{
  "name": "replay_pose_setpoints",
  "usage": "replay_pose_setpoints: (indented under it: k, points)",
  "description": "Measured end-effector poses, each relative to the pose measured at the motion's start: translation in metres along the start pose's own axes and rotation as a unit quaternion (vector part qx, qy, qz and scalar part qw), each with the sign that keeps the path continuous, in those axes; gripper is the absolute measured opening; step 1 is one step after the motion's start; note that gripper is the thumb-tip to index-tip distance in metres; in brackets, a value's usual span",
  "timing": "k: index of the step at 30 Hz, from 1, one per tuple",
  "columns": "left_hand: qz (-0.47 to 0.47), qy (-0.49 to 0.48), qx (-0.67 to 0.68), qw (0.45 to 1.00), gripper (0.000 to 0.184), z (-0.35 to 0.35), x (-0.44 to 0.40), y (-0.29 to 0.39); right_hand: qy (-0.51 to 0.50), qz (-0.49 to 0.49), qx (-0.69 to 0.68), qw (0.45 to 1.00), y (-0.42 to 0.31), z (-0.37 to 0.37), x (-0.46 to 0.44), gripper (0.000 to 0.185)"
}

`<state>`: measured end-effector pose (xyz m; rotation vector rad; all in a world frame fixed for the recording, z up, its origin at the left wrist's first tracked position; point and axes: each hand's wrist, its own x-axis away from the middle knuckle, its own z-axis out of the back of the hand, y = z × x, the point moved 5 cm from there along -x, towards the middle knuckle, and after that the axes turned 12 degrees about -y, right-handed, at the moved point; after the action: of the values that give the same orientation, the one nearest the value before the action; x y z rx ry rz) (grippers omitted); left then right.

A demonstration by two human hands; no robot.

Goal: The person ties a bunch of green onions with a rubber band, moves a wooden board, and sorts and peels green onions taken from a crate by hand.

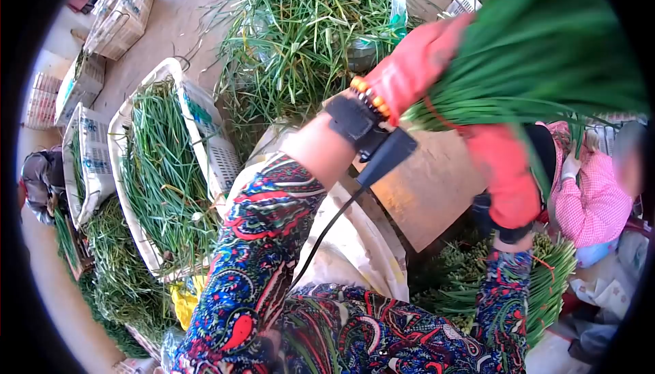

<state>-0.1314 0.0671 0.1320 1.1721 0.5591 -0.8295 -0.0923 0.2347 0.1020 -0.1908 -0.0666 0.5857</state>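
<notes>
left hand (426,57): wears a red glove; closes on the near side of the bunch, just above its cut ends; hides the fingertips behind the stalks.
left wrist (355,122): carries orange and dark beads, a black strap and a black cable.
right hand (501,176): wears a red glove too; touches the bunch from below, to the right of the left hand; cannot tell how far it closes, for blur and overlap.
bunch (505,74): lies across both hands, off the board; fans out up and to the right, blurred at the far end.
board (426,186): lies below the hands, between the forearms.
heap (300,40): spreads loose and tangled beyond the left hand, to its left.
crate (193,125): holds long loose greens, well left of the left hand.
bundles (546,285): lie below the right hand, with red bands on some.
co-worker (593,193): wears pink check, to the right of the right hand.
</notes>
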Motion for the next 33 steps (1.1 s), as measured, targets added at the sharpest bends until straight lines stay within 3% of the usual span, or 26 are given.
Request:
replay_pose_setpoints:
  k: [1,3,4,6,7,8,9,11,12,14,15,18,21,22,24,25,26,27,28,29,31,33]
  points:
    - [0.18,-0.07,0.338,0.921,0.036,-0.021,0.013,-0.048,0.044,0.015,0.019,0.999,0.0,-0.018,0.0,0.027]
    - [0.12,-0.061,0.121,0.984,0.034,-0.03,0.04,-0.076,0.115,0.052,0.138,0.982,-0.009,-0.044,-0.006,0.022]
    - [0.144,-0.067,0.129,0.979,0.035,-0.024,0.038,-0.072,0.14,0.075,0.233,0.959,-0.017,-0.048,-0.01,0.02]
    - [0.2,-0.089,0.166,0.961,0.036,-0.026,0.04,-0.05,-0.028,0.048,0.137,0.989,-0.014,-0.047,-0.006,0.019]
    - [0.199,-0.141,0.065,0.968,0.038,-0.023,0.031,-0.036,-0.111,0.032,0.094,0.989,-0.01,-0.042,-0.002,0.018]
    - [0.189,-0.187,-0.038,0.963,0.04,-0.02,0.021,-0.022,-0.105,0.057,0.125,0.985,-0.016,-0.033,0.006,0.015]
    - [0.303,-0.232,0.129,0.915,0.043,-0.025,0.016,-0.027,-0.119,0.046,0.07,0.989,-0.022,-0.024,0.014,0.014]
    - [0.275,-0.276,0.099,0.915,0.043,-0.025,0.009,-0.029,-0.156,0.004,-0.123,0.98,-0.033,-0.014,0.03,0.013]
    - [0.265,-0.281,0.076,0.919,0.045,-0.026,0.019,-0.043,-0.168,-0.033,-0.255,0.952,-0.036,-0.014,0.036,0.015]
    - [0.446,-0.26,0.15,0.843,0.053,-0.019,0.055,-0.072,-0.154,-0.148,-0.424,0.88,-0.019,-0.052,0.046,0.018]
    - [0.472,-0.221,0.179,0.834,0.058,-0.012,0.078,-0.08,-0.143,-0.205,-0.503,0.827,-0.007,-0.083,0.054,0.02]
    - [0.609,-0.13,0.224,0.75,0.057,0.011,0.145,-0.097,-0.05,-0.169,-0.41,0.895,0.003,-0.111,0.059,0.023]
    - [0.571,0.006,0.233,0.787,0.048,0.045,0.169,-0.074,-0.025,-0.133,-0.32,0.938,0.0,-0.099,0.061,0.023]
    - [0.548,0.012,0.184,0.816,0.046,0.049,0.168,-0.066,-0.023,-0.115,-0.294,0.949,0.0,-0.095,0.06,0.023]
    - [0.492,0.024,0.083,0.866,0.042,0.056,0.161,-0.043,0.085,-0.089,-0.355,0.927,-0.006,-0.09,0.058,0.023]
    - [0.45,-0.022,0.016,0.892,0.042,0.048,0.15,-0.023,0.138,-0.077,-0.383,0.91,-0.011,-0.088,0.057,0.023]
    - [0.405,-0.067,-0.05,0.91,0.042,0.035,0.136,0.0,0.124,-0.118,-0.486,0.857,-0.016,-0.089,0.052,0.022]
    - [0.248,-0.165,-0.267,0.917,0.046,0.018,0.115,0.029,0.107,-0.157,-0.581,0.792,-0.024,-0.084,0.046,0.023]
    - [0.215,-0.241,-0.305,0.896,0.052,-0.003,0.107,0.044,0.09,-0.193,-0.666,0.715,-0.028,-0.084,0.043,0.025]
    - [0.179,-0.358,-0.347,0.848,0.062,-0.027,0.112,0.048,0.095,-0.171,-0.727,0.659,-0.021,-0.09,0.04,0.026]
    - [0.164,-0.391,-0.27,0.865,0.066,-0.041,0.135,0.032,0.103,-0.118,-0.831,0.534,0.003,-0.114,0.035,0.028]
    - [0.204,-0.408,-0.256,0.852,0.067,-0.027,0.157,0.018,0.114,-0.139,-0.847,0.501,0.015,-0.128,0.028,0.03]
